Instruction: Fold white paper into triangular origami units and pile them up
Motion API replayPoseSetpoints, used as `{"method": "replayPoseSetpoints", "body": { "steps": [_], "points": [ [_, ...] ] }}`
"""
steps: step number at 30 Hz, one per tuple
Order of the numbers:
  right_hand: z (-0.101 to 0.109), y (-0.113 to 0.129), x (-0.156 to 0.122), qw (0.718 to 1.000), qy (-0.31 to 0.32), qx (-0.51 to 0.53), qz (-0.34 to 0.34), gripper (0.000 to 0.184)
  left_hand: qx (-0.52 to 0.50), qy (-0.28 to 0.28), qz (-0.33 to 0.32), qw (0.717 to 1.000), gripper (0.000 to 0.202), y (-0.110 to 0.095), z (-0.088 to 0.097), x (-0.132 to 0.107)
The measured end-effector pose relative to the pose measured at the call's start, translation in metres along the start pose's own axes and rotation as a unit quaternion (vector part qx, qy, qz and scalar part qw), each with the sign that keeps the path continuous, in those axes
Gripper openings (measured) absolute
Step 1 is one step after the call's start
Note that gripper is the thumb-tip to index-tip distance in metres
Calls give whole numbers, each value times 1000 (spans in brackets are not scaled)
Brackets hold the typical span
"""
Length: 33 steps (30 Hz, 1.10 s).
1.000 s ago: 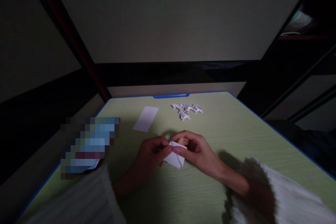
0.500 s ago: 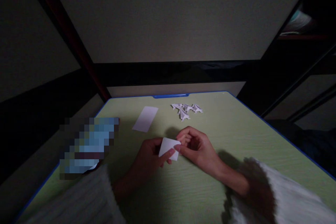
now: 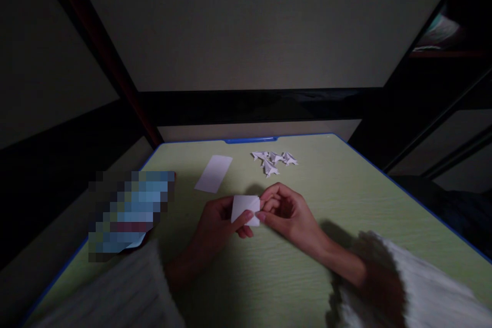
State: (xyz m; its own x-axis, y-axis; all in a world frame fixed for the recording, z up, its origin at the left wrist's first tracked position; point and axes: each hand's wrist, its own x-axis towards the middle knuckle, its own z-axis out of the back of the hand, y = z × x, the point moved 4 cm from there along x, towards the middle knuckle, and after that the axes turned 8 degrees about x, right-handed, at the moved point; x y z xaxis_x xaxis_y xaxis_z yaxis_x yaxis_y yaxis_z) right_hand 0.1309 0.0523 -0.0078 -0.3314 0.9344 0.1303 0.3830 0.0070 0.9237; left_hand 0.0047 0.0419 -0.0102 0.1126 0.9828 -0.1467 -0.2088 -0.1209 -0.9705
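A small square of folded white paper [image 3: 243,206] is held above the table between my two hands. My left hand [image 3: 219,223] grips it from the left, thumb flat on its face and fingers underneath. At the paper's right edge, my right hand [image 3: 286,212] is closed, with thumb and forefinger at the edge near the upper right corner. How much of that edge lies between those fingertips is partly hidden.
Several folded paper figures [image 3: 270,166] lie together beyond my hands. To their left is a flat white paper sheet [image 3: 214,174]. A pixelated bluish object [image 3: 134,210] rests at the left of the green table [image 3: 346,189], whose rim is blue. A wall panel stands behind.
The folded paper has turned so that its upper edge is now nearly level, and it has risen slightly. My hands keep their places at either side of it.
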Motion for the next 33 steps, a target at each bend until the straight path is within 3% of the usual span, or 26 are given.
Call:
{"method": "replayPoseSetpoints", "body": {
  "steps": [33],
  "points": [
    [1,-2,-1,1000,10,-12,25,24,6,5,4,1000,19,3,1,1]
  ]
}}
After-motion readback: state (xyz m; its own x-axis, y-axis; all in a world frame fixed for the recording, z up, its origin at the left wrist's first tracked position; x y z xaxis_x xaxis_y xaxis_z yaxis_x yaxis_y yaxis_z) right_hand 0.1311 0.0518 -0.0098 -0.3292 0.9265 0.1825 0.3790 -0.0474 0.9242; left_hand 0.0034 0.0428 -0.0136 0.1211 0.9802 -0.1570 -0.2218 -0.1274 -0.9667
